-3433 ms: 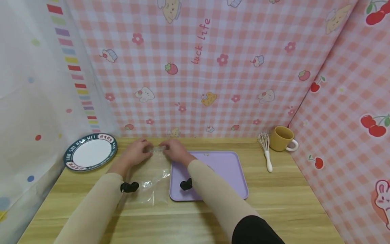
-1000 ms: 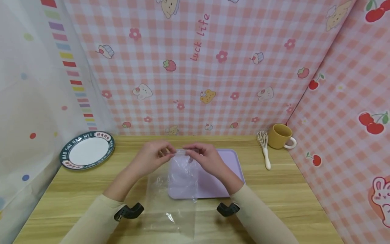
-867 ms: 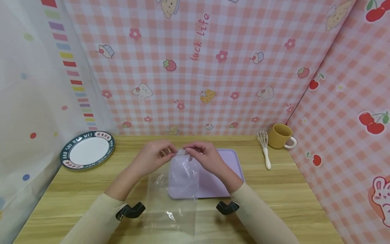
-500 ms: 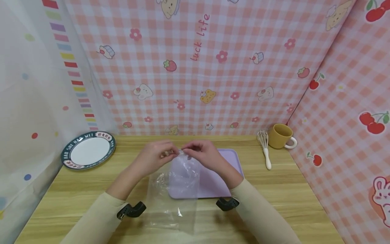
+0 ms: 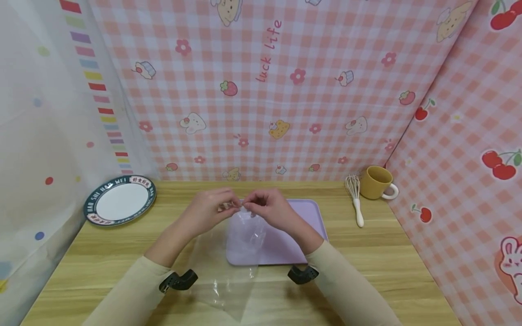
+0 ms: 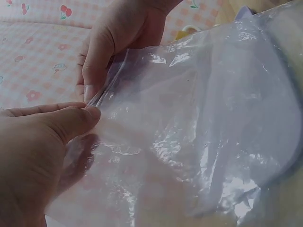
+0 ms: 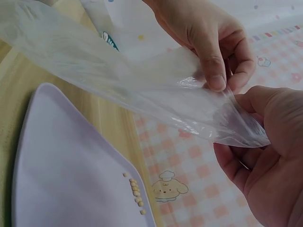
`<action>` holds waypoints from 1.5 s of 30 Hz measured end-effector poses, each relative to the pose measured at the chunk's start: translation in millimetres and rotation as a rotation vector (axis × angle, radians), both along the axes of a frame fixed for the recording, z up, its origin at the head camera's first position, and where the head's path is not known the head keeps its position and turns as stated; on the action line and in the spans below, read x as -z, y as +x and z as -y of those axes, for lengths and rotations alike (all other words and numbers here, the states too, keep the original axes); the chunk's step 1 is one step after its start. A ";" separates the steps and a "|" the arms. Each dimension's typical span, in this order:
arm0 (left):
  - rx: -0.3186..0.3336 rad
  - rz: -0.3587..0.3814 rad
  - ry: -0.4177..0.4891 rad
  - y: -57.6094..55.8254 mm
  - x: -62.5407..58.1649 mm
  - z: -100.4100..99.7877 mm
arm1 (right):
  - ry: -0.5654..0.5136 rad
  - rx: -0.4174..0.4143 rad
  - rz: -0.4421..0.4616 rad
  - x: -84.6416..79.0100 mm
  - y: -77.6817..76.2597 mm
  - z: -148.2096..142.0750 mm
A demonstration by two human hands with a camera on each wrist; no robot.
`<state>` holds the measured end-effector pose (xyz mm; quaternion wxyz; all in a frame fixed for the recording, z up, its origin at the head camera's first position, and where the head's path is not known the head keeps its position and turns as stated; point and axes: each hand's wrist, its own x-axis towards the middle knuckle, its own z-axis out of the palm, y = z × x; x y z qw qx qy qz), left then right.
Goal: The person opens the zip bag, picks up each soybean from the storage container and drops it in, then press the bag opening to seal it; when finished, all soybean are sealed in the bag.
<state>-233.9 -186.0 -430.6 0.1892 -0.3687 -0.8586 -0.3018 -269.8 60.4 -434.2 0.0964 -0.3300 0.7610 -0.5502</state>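
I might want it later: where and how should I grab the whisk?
Probably pinch the whisk by its slim handle, coming from the near side: that end points toward the person, while the wire head sits beside the mug.

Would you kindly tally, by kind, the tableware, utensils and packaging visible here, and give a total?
Clear plastic bag, pinched by the left hand and the right hand: 1
Light purple rectangular tray: 1
Round white plate with a dark green lettered rim: 1
White-handled whisk: 1
Mustard-yellow mug with a white handle: 1
Total: 5
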 end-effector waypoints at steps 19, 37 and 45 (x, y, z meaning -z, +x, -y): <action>0.066 -0.019 0.009 2.7 -0.8 4.7 | 0.008 0.215 0.155 10.9 13.6 19.4; -0.063 -0.176 -0.093 7.2 -5.3 5.7 | -0.139 0.289 0.171 16.8 21.7 30.5; -0.100 -0.023 -0.097 7.2 -3.0 8.7 | -0.136 0.235 0.171 17.4 23.1 28.4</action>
